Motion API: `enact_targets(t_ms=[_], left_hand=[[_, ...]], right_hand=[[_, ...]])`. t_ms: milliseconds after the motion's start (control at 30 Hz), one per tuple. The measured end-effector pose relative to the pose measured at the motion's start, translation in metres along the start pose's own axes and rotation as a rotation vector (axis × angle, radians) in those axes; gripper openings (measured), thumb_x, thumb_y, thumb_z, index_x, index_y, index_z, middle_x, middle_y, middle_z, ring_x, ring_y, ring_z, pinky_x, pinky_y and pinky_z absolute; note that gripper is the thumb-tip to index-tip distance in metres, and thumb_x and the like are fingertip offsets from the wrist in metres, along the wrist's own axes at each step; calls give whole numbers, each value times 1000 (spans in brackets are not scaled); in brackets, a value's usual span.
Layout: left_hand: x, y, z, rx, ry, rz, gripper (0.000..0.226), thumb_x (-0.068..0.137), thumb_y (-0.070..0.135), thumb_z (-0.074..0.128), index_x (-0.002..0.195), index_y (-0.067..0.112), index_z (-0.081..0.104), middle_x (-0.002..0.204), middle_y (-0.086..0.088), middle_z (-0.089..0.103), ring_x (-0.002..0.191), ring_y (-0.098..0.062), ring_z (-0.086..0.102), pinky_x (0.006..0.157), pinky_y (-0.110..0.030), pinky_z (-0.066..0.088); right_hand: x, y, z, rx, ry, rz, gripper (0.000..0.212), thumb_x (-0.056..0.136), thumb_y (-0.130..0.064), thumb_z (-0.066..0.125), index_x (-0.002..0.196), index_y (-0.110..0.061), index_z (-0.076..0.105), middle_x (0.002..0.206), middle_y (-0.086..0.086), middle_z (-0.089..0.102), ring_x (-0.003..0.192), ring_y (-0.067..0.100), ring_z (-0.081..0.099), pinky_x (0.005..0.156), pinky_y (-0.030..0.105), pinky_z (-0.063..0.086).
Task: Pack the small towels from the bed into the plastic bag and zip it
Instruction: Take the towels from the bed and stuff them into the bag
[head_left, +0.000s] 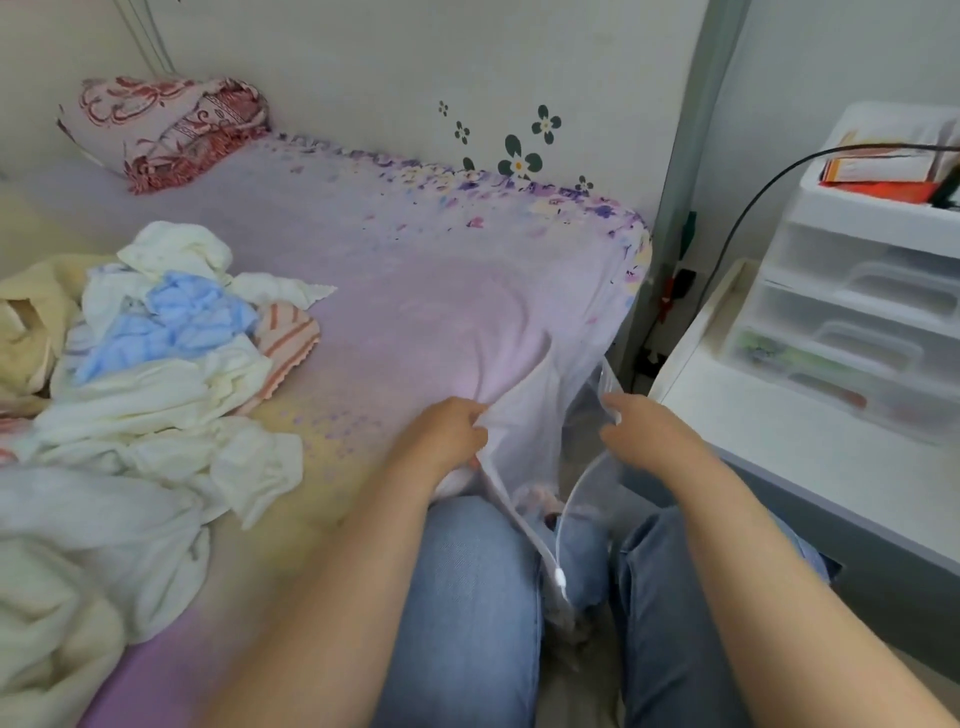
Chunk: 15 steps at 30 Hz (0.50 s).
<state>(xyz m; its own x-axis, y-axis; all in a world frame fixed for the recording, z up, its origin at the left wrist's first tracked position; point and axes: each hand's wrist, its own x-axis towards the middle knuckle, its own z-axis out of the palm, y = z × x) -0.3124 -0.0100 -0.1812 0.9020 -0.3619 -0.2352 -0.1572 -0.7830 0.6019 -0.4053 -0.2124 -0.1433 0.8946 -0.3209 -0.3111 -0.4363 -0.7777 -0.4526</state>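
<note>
- The fingers (475, 415) of the left hand (447, 434) are curled and pinch one side of the mouth of the plastic bag (540, 415); the fingers of the right hand (641, 428) pinch the other side, near the zip strip (558, 519).
- The bag hangs between the knees, at the edge of the bed (415, 291), and its mouth is drawn open between the two hands. It looks nearly empty, though something pale may lie at the bottom; I cannot tell what.
- The white slider (560, 576) sits low on the strip, at the near end, so the zip is open.
- The step in hand, as I judge, is to open the mouth wide. It is better to keep both pinches on the rim itself, not on the thin wall, because the film can slip or stretch.
- The small towels (171, 332) lie in a loose pile on the bed, well apart to the left. One hand must let go to fetch them, so the other should hold the mouth up and open.
- Loose towels take much room; folding or rolling each one first will probably make the zip close more easily later.
</note>
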Motion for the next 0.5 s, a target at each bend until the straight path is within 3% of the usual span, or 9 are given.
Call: enact_targets(t_ms=[100,167,233,300,400,500], left_hand=[[-10,-11,4,-22,120,-15,36,77,27,45,105,29,68,93,0,74,79,-24,70,81,-38,56],[-18,-16,-1,-32,186,-19,37,85,33,46,117,32,64,109,3,72,95,-23,67,89,-37,53],[-26,-20,-9,-7,256,-22,36,91,35,49,124,31,60,116,2,69,106,-23,63,94,-36,49],[-38,-25,-19,21,341,14,34,93,31,50,126,27,60,117,-1,68,108,-24,61,93,-34,48],[-63,-42,-39,210,560,47,32,92,27,55,122,23,63,119,-5,62,111,-27,55,91,-35,44],[-95,-71,-70,521,712,-134,48,87,35,61,133,25,51,140,-6,43,129,-30,36,100,-42,32]], right_hand=[[6,1,12,108,102,5,48,96,-20,39,143,-26,42,132,4,58,116,26,56,88,37,46],[9,-2,19,234,176,-9,41,94,-22,39,133,-28,54,96,1,70,87,21,64,75,34,50],[9,-10,30,328,213,-17,36,93,-20,40,119,-26,63,70,0,67,71,20,62,69,35,52],[7,-21,41,349,190,-29,31,92,-19,40,111,-24,64,70,2,67,74,24,62,72,39,53],[8,-43,53,246,108,-87,28,92,-20,41,115,-27,55,82,6,68,80,24,62,75,39,52],[10,-63,61,170,11,-135,34,93,-18,42,124,-28,48,77,4,67,74,23,62,73,40,54]])
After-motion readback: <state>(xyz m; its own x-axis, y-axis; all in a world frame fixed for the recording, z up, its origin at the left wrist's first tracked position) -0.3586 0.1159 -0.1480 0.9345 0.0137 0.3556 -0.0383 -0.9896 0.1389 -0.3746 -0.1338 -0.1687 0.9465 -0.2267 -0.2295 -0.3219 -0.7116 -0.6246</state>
